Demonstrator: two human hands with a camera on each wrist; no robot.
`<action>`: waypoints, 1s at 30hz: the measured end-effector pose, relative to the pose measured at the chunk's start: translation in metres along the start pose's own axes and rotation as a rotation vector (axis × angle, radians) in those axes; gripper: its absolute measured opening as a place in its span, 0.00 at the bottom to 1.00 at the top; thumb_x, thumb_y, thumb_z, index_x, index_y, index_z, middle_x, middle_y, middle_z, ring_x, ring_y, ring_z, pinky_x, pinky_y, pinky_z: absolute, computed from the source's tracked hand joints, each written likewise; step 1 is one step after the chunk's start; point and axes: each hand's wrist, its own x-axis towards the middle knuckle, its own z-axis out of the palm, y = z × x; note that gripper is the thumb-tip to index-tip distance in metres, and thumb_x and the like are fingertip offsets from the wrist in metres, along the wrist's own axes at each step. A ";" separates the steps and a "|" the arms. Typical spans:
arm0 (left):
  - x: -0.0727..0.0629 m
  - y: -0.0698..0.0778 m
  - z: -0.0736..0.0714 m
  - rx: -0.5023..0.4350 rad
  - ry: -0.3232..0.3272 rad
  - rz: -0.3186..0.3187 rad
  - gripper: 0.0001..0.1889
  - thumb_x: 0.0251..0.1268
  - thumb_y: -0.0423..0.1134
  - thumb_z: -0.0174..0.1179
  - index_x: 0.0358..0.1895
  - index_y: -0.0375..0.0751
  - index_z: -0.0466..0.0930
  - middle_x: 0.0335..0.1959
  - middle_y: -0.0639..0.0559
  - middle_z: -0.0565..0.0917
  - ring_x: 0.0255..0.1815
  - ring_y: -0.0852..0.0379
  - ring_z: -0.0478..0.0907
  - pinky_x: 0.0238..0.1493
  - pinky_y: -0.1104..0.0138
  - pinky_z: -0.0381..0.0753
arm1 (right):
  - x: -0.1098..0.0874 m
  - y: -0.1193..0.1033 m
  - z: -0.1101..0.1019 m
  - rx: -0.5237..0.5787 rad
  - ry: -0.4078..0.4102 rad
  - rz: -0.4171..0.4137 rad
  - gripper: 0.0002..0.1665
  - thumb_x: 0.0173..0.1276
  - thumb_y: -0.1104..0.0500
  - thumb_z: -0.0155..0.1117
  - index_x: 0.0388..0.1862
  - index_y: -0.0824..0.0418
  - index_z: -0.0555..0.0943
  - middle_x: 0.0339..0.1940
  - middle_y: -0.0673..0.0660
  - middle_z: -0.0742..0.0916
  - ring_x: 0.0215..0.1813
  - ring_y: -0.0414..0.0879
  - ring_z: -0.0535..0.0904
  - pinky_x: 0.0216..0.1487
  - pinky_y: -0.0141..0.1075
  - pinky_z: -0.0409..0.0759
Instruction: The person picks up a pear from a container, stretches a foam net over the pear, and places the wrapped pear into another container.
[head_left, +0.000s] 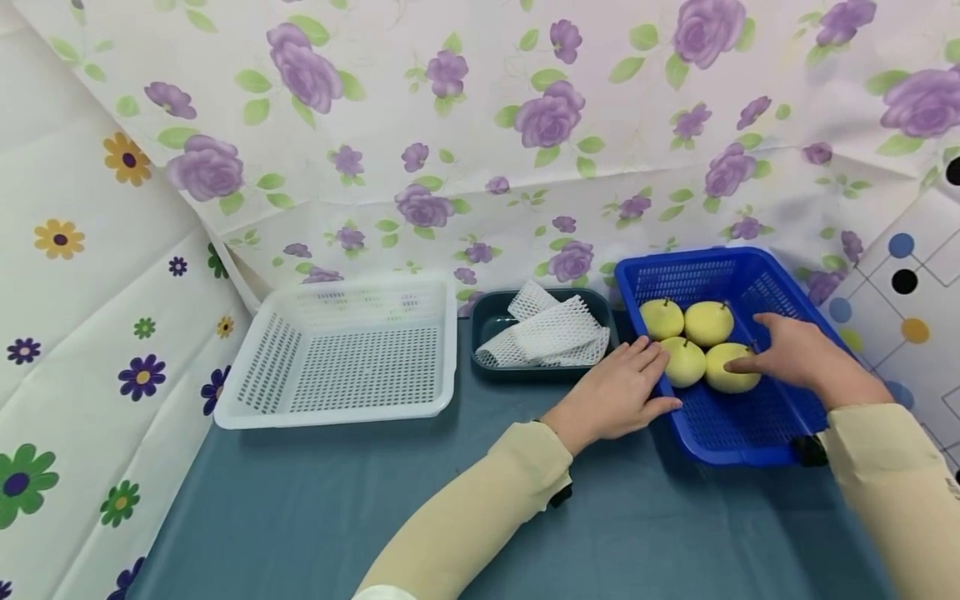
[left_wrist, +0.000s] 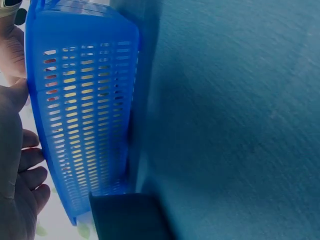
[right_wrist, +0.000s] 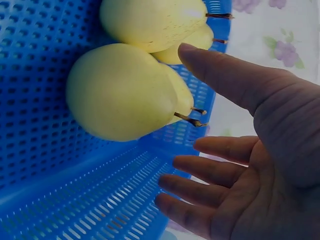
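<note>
Several yellow pears sit grouped in the left half of a blue plastic basket, their dark stems pointing up. My right hand is over the basket with fingers spread and thumb apart; in the head view its thumb overlaps the nearest right pear. The right wrist view shows that pear in front of the open palm, with nothing held. At the basket's left rim lies my left hand, relaxed fingers extended over the edge. Its thumb is right at the rim in the left wrist view.
Left of the blue basket stands a dark green tray with white foam netting sleeves in it. Farther left is a white perforated basket. A blue-grey cloth covers the table, and flowered sheets hang behind.
</note>
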 end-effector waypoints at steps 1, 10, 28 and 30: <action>0.000 0.000 0.001 -0.005 -0.008 -0.004 0.39 0.67 0.68 0.24 0.75 0.50 0.44 0.76 0.54 0.50 0.77 0.57 0.41 0.76 0.64 0.43 | 0.001 0.000 0.000 -0.006 -0.005 -0.001 0.74 0.46 0.24 0.63 0.71 0.76 0.48 0.65 0.83 0.59 0.63 0.79 0.54 0.55 0.69 0.63; 0.001 -0.001 0.002 -0.034 -0.031 -0.013 0.39 0.67 0.68 0.23 0.75 0.49 0.42 0.76 0.55 0.47 0.77 0.59 0.38 0.76 0.65 0.41 | 0.008 -0.002 -0.001 -0.086 -0.043 -0.021 0.74 0.43 0.25 0.66 0.69 0.79 0.53 0.64 0.84 0.61 0.62 0.80 0.56 0.55 0.69 0.64; 0.001 -0.001 0.004 -0.037 -0.026 0.005 0.40 0.67 0.69 0.23 0.75 0.48 0.44 0.76 0.54 0.48 0.77 0.58 0.39 0.76 0.66 0.40 | 0.024 -0.023 0.004 -0.247 -0.060 -0.083 0.63 0.38 0.34 0.76 0.57 0.82 0.67 0.51 0.81 0.76 0.51 0.73 0.74 0.46 0.58 0.75; 0.001 -0.002 0.004 -0.034 -0.020 0.010 0.40 0.67 0.69 0.23 0.75 0.48 0.44 0.76 0.54 0.48 0.77 0.58 0.40 0.76 0.65 0.41 | 0.026 -0.023 0.006 -0.247 -0.064 -0.084 0.60 0.38 0.35 0.76 0.55 0.81 0.69 0.48 0.79 0.78 0.48 0.71 0.76 0.43 0.56 0.76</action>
